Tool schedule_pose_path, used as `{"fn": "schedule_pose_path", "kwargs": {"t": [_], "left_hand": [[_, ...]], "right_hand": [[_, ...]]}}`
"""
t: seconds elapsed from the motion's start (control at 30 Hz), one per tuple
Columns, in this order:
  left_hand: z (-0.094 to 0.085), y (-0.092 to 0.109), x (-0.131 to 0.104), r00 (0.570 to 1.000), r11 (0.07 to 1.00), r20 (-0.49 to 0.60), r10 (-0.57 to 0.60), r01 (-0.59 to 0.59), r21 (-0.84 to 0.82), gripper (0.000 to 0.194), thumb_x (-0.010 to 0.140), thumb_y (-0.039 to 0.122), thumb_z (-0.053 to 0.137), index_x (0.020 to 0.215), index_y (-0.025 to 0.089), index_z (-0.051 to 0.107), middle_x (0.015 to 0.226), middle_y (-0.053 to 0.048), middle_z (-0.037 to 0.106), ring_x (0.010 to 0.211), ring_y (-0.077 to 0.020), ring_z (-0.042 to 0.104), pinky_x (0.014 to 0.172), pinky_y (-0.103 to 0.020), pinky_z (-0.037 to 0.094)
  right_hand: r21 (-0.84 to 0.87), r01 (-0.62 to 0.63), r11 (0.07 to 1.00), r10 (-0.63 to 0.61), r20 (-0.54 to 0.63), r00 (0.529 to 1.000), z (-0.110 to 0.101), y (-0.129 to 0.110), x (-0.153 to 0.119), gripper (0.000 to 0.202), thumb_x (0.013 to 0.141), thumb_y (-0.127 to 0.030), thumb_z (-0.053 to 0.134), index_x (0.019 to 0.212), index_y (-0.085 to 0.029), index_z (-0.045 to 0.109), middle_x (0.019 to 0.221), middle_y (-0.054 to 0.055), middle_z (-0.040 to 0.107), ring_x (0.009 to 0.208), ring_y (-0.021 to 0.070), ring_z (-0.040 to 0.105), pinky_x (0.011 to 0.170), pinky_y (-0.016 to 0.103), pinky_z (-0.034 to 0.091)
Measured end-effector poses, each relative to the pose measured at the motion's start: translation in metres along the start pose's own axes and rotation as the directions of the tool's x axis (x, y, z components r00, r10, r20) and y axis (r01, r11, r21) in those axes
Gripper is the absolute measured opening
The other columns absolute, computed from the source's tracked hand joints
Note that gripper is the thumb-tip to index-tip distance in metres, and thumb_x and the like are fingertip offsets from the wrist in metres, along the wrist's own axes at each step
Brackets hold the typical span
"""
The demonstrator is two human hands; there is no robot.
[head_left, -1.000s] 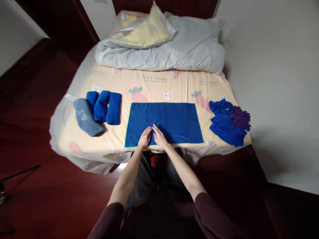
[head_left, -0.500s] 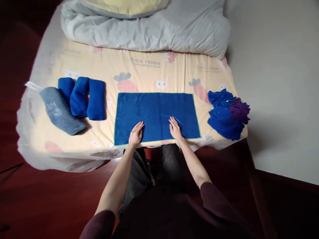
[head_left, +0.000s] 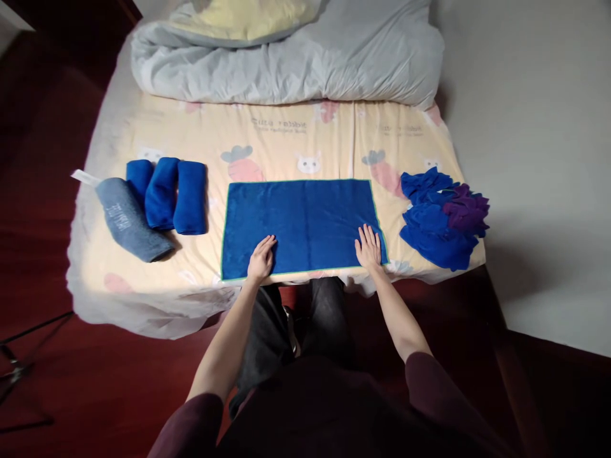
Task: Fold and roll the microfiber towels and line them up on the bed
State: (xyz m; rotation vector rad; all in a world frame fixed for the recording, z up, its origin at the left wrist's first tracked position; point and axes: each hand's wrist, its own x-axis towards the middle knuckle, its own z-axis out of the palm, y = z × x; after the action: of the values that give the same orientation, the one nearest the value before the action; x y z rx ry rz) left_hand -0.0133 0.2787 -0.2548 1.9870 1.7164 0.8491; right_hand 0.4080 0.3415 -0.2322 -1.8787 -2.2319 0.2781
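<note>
A blue cloth with a thin green edge (head_left: 315, 210) lies spread flat near the bed's front edge. My left hand (head_left: 261, 257) rests on its lower left part, fingers stretched over the fabric and fairly close together. Near the lower right corner, my right hand (head_left: 369, 247) lies flat on the cloth with its fingers spread. Neither hand grips anything. To the right is a crumpled heap of blue cloths (head_left: 439, 222) with a purple cloth (head_left: 465, 208) on it.
On the left lie several rolled blue cloths (head_left: 191, 197) beside a rolled grey-blue towel (head_left: 131, 219) with a white tag. A grey quilt (head_left: 286, 70) and a yellow pillow (head_left: 248, 19) are at the back of the bed (head_left: 281, 143). Black stand legs (head_left: 16, 369) show at lower left.
My right hand has slid right across the cloth, from near its middle to its lower right corner, and its fingers are more spread. My left hand stays in place on the cloth.
</note>
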Motion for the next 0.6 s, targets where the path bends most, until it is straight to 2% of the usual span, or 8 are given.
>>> {"fn": "schedule_pose_path", "kwargs": {"t": [0.1,0.17,0.27,0.37,0.43,0.5,0.53,0.6], "left_hand": [[0.0,0.003,0.0,0.999,0.999,0.037,0.006,-0.008,0.047,0.051,0.104,0.025,0.029,0.148,0.018,0.055,0.158,-0.011,0.052,0.155,-0.0244,0.037,0.128,-0.054,0.034],[0.006,0.015,0.003,0.999,0.994,0.032,-0.022,0.019,0.108,0.051,0.106,0.027,0.03,0.15,0.016,0.052,0.164,-0.013,0.043,0.159,-0.0282,0.029,0.13,-0.058,0.026],[0.03,0.054,0.015,0.999,0.979,0.008,-0.052,0.049,0.2,0.055,0.107,0.036,0.035,0.155,0.011,0.046,0.172,-0.017,0.024,0.162,-0.0332,0.013,0.132,-0.062,0.014],[0.065,0.1,0.037,0.992,0.974,0.108,0.062,-0.084,0.213,0.057,0.107,0.038,0.036,0.159,0.016,0.043,0.174,-0.012,0.016,0.163,-0.0302,0.005,0.133,-0.059,0.012],[0.084,0.117,0.052,0.983,0.972,0.155,0.095,-0.126,0.199,0.057,0.107,0.038,0.037,0.161,0.019,0.042,0.175,-0.01,0.015,0.163,-0.0287,0.006,0.133,-0.057,0.012],[0.089,0.117,0.06,0.983,0.974,0.162,0.087,-0.118,0.195,0.058,0.106,0.039,0.039,0.161,0.022,0.041,0.175,-0.008,0.017,0.163,-0.028,0.008,0.133,-0.056,0.012],[0.086,0.11,0.061,0.986,0.975,0.15,0.071,-0.1,0.197,0.059,0.105,0.04,0.04,0.162,0.023,0.041,0.174,-0.007,0.018,0.163,-0.0281,0.01,0.133,-0.056,0.011],[0.069,0.085,0.056,0.995,0.978,0.101,0.023,-0.043,0.203,0.06,0.105,0.041,0.042,0.162,0.024,0.041,0.174,-0.007,0.02,0.163,-0.029,0.012,0.133,-0.058,0.01]], "right_hand": [[-0.018,-0.015,1.0,0.015,-0.02,1.0,0.0,-0.002,0.0,0.061,0.108,-0.035,0.031,0.165,-0.017,0.031,0.174,0.008,0.022,0.163,0.0228,0.013,0.132,0.053,0.009],[-0.038,-0.026,0.999,0.025,-0.032,0.999,0.001,-0.003,0.0,0.061,0.107,-0.036,0.031,0.165,-0.018,0.031,0.174,0.008,0.022,0.163,0.0238,0.014,0.131,0.054,0.008],[-0.07,-0.033,0.997,0.031,-0.033,0.999,0.003,-0.002,0.0,0.06,0.107,-0.037,0.031,0.165,-0.02,0.033,0.175,0.008,0.021,0.163,0.0253,0.013,0.131,0.056,0.009],[-0.088,-0.026,0.996,0.022,-0.045,0.999,0.007,-0.001,0.001,0.059,0.108,-0.037,0.03,0.165,-0.021,0.033,0.175,0.007,0.02,0.163,0.0256,0.012,0.131,0.056,0.01],[-0.097,-0.02,0.995,0.016,-0.052,0.999,0.009,0.001,0.002,0.059,0.108,-0.037,0.03,0.165,-0.021,0.034,0.175,0.008,0.02,0.163,0.0259,0.012,0.13,0.057,0.011],[-0.104,-0.018,0.994,0.013,-0.051,0.999,0.011,0.002,0.003,0.06,0.107,-0.037,0.03,0.165,-0.021,0.034,0.175,0.008,0.021,0.162,0.0265,0.013,0.13,0.057,0.012],[-0.108,-0.017,0.994,0.012,-0.05,0.999,0.012,0.003,0.003,0.06,0.107,-0.037,0.03,0.165,-0.02,0.034,0.175,0.008,0.021,0.162,0.0268,0.013,0.13,0.057,0.013],[-0.11,-0.017,0.994,0.012,-0.051,0.999,0.013,0.003,0.004,0.06,0.107,-0.036,0.03,0.165,-0.021,0.033,0.175,0.008,0.021,0.162,0.0268,0.014,0.13,0.057,0.013]]}}
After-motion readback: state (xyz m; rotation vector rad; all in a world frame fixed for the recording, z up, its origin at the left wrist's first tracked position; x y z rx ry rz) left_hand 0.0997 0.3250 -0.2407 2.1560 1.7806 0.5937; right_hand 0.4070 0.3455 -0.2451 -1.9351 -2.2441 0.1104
